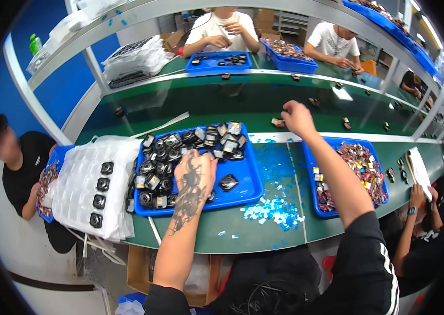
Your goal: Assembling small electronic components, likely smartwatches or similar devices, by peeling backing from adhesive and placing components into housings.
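Observation:
My left hand (195,169), on a tattooed forearm, is over a blue tray (256,181) heaped with small black camera-like units (166,155). Its fingers curl down among the units, and what they grip is hidden. One unit (228,182) lies apart in the tray's right part. Over the dark green conveyor belt (195,97), my right hand (298,118) is held with curled fingers. Whether anything is in them is hidden. Just left of it, a small yellowish-and-black unit (278,122) rests on the belt edge.
Blue film scraps (274,212) lie between the tray and a second blue tray (316,205) of small wired parts. At left, stacked clear plastic trays (82,181) carry several black units. Co-workers sit across the belt and at both sides; one holds white paper (420,170).

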Tool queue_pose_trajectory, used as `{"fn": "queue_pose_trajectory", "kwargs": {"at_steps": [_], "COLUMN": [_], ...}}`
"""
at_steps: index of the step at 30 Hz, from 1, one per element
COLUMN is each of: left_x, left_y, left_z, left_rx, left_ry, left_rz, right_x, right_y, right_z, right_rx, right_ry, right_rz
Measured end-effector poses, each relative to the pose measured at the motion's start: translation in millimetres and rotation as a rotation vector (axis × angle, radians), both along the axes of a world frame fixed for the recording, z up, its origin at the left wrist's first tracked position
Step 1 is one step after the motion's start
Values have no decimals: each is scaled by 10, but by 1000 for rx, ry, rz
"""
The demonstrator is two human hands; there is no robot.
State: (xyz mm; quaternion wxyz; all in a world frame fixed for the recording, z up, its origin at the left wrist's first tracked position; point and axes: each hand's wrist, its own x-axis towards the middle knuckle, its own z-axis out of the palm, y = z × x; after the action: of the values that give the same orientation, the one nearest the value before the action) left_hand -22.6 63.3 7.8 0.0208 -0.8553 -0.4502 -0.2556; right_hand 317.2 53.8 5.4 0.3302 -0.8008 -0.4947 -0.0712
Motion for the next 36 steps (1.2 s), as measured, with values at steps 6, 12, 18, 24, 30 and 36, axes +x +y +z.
{"fn": "queue_pose_trajectory", "kwargs": {"at_steps": [6, 12, 18, 24, 30, 36], "left_x": [-76, 154, 482, 531, 373, 50], "left_y": [-29, 12, 180, 387, 2, 116], "left_z": [-35, 40, 67, -108, -99, -187], "left_rx": [-95, 40, 53, -220, -292, 13], "left_ry": [-29, -92, 48, 381, 384, -109], "left_rz": [117, -78, -251, -151, -252, -265], "right_x": [-1690, -2154, -2391, -2523, -2243, -1881], "right_y": [-1738, -2804, -3441, -3811, -3459, -2793], "right_z": [1286, 2106, 2365, 2518, 1764, 593], "right_rx": [378, 376, 400, 390, 988, 550], "right_ry": [-97, 80, -115, -86, 169, 579], "right_rz": [899, 1151, 768, 774, 506, 369]}}
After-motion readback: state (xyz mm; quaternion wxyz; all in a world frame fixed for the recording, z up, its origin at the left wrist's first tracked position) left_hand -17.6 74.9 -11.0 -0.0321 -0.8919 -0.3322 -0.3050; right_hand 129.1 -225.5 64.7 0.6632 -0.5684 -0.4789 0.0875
